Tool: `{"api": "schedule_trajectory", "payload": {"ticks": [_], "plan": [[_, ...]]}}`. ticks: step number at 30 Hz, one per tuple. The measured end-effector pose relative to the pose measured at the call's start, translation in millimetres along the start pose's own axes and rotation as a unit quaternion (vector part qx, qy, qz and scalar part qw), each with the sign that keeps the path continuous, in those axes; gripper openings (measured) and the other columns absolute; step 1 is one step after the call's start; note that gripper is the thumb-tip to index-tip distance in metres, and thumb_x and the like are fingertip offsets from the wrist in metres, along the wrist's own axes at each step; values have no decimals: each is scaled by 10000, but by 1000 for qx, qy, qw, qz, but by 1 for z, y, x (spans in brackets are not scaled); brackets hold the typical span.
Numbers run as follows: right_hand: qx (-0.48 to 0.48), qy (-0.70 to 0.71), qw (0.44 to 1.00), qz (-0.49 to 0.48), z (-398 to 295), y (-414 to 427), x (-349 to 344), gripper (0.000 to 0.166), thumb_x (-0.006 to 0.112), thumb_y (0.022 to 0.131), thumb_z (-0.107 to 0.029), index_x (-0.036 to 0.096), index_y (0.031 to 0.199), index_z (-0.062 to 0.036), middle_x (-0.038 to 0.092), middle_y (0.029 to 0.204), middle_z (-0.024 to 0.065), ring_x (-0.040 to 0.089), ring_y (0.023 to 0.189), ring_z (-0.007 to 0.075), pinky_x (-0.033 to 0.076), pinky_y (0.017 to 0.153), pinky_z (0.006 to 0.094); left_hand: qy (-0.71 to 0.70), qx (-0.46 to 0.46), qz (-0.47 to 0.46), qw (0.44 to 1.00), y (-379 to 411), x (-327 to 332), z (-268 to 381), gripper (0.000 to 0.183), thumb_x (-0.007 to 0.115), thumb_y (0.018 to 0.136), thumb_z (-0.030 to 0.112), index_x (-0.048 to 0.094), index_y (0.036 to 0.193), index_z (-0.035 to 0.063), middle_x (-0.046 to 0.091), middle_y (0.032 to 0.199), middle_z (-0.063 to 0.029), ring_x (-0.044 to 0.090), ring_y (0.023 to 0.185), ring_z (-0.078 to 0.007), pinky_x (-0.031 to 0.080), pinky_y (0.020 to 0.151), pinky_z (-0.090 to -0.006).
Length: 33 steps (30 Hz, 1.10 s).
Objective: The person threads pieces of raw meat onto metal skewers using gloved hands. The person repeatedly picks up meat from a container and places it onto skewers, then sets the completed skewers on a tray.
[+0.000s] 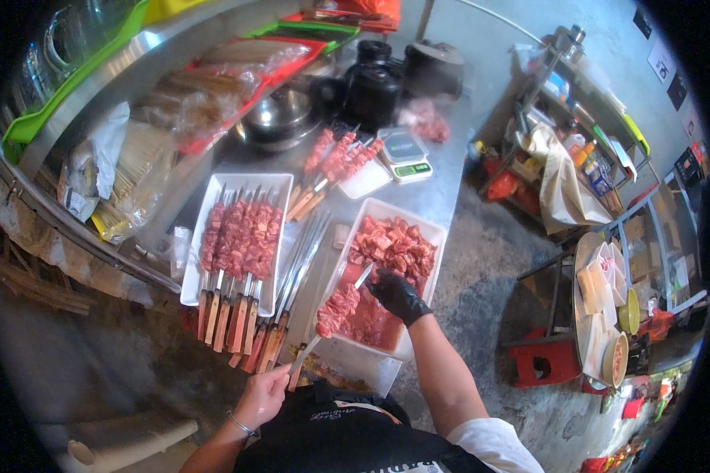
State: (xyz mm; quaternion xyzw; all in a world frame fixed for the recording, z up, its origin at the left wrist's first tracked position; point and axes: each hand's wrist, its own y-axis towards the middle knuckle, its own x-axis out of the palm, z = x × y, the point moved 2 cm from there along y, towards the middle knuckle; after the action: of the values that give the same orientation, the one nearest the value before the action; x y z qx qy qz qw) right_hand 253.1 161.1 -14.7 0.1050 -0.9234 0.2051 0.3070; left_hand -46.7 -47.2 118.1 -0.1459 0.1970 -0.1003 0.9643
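My bare left hand (pixel 265 395) grips the lower end of a flat metal skewer (pixel 305 355), which slants up to the right over a white plastic tub (pixel 442 236). Raw meat chunks (pixel 337 312) are threaded on its middle, and the pointed tip is bare. Close by that tip is my right hand (pixel 401 298) in a black glove, over the tub. Its fingertips are partly hidden, so whether they hold a piece cannot be told. Loose cubes of raw meat (pixel 393 242) are heaped in the tub's far half, with reddish liquid or meat residue (pixel 376 325) in the near half.
Left stands a white tray (pixel 282 183) of loaded wooden-handled skewers (pixel 242 236). Bare skewers (pixel 302 260) lie between tray and tub. Behind are more meat skewers (pixel 343 156), a digital scale (pixel 407 159), a steel bowl (pixel 281 115) and a black pot (pixel 432 68).
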Motion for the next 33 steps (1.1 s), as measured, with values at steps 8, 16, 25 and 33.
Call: {"api": "schedule_trajectory", "payload": {"ticks": [8, 16, 25, 33], "plan": [[24, 265, 964, 20, -26, -30, 18, 315, 471, 939, -158, 452, 1175, 50, 503, 1202, 203, 486, 1164, 312, 422, 1009, 358, 1, -3, -40, 999, -1, 2, 22, 329, 467, 936, 92, 519, 1245, -9, 437, 639, 63, 432, 541, -37, 379, 479, -210], [-86, -65, 993, 53, -37, -29, 26, 311, 486, 950, -239, 537, 1165, -21, 577, 1124, 74, 586, 1007, 219, 497, 828, 329, 66, -18, -44, 997, 3, -2, 21, 297, 495, 904, 106, 577, 1186, 65, 631, 748, -131, 631, 683, -214, 484, 638, -295], [-211, -356, 897, 154, -14, -44, 47, 255, 423, 969, -168, 602, 1111, -57, 654, 878, 86, 627, 739, 152, 475, 646, 284, 83, 18, -2, 996, 7, 27, 15, 268, 529, 876, 127, 605, 1122, 49, 619, 830, -249, 635, 750, -363, 493, 654, -385], [-120, -337, 928, 106, -5, -57, 40, 278, 487, 925, -88, 602, 1178, -83, 674, 938, 38, 594, 766, 150, 452, 652, 285, 29, 38, 20, 999, 25, 42, -7, 264, 523, 883, 108, 600, 1127, 42, 622, 877, -252, 633, 828, -371, 495, 676, -380]]}}
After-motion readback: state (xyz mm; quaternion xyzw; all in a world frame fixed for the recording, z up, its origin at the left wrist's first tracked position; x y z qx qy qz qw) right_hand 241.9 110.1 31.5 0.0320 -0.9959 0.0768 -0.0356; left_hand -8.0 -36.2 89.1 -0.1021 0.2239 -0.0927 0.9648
